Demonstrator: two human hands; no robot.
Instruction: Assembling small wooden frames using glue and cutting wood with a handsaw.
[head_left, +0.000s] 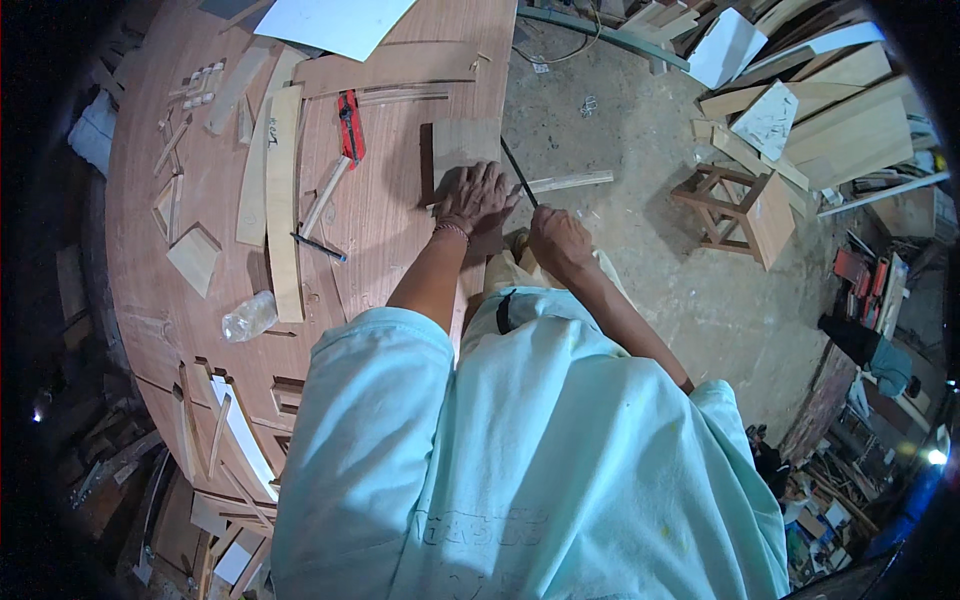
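My left hand [477, 198] lies flat, fingers spread, on a small square wooden piece [462, 143] at the right edge of the big reddish plywood table [380, 215]. My right hand [558, 238] is closed on a thin dark saw blade or rod [518, 172] that runs along the edge of the piece, just past the table's side. A thin light wood strip [570, 182] sticks out to the right beneath the blade.
On the table lie a red utility knife [348, 125], a pencil [320, 247], curved wood slats [283, 200], small offcuts, a crumpled plastic bottle [248, 317] and a white sheet [335, 22]. A wooden stool [745, 205] and stacked boards [830, 110] stand on the concrete floor at right.
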